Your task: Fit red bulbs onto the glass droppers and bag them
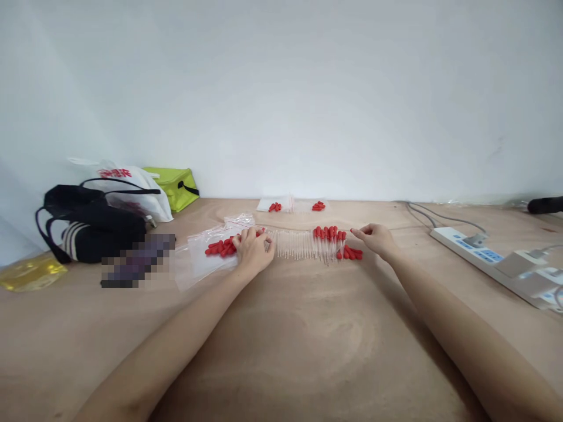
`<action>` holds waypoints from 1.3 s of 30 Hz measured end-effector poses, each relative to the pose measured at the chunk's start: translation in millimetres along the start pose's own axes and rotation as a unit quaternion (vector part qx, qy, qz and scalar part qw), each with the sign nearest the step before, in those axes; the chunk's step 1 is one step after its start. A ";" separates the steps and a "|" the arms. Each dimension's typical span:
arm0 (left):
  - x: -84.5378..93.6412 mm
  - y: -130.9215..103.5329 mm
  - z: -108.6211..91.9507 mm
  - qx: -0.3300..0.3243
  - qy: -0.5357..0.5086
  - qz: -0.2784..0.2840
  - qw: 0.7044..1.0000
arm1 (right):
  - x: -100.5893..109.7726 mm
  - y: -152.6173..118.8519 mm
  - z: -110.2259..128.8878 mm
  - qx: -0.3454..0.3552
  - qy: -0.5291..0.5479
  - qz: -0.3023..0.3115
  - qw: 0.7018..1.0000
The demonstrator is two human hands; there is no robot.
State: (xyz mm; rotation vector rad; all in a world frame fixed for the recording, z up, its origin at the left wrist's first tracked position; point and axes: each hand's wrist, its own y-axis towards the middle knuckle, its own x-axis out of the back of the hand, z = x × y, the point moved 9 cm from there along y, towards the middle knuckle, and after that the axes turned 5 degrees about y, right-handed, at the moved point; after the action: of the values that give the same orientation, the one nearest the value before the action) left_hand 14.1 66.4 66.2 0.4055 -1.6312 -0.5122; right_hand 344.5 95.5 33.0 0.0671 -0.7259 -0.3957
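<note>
A row of thin clear dropper tubes (294, 244) lies side by side on the table, and several at its right end wear red rubber bulbs (325, 233). At the left end of this row is my left hand (254, 251), its fingers curled and closed; whatever they grip is hidden. Loose red bulbs (220, 248) lie on a clear plastic bag (204, 266) just left of that hand. To the right of the row, my right hand (375, 239) has thumb and fingers pinched together. A small red spot shows at its fingertips, too small to name. More loose bulbs (352, 253) lie below it.
Two flat bags (303, 205) with red bulbs lie by the wall. At left are a black bag (94, 217), a white plastic bag (141, 187), a green box bag (176, 187), a blurred-out item (138, 261) and a yellow pouch (33, 272). A power strip (479, 258) with cables lies right.
</note>
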 end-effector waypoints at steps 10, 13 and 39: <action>-33.9 22.2 -12.7 0.048 0.062 0.103 0.992 | -13.4 -44.4 72.5 0.239 0.022 -0.059 0.969; -37.7 25.3 -11.2 0.063 0.050 0.120 0.990 | -26.9 -61.7 86.3 0.252 0.112 -0.024 0.961; 19.1 -57.4 -28.6 -0.304 -0.195 0.029 0.932 | -81.5 -138.5 121.1 0.350 0.168 0.169 0.906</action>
State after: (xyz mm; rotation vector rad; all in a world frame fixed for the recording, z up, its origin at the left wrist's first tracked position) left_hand 38.3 5.4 53.1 -0.2226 -1.7462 -1.0638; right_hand 164.0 7.3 45.1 0.6657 -0.4916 0.2269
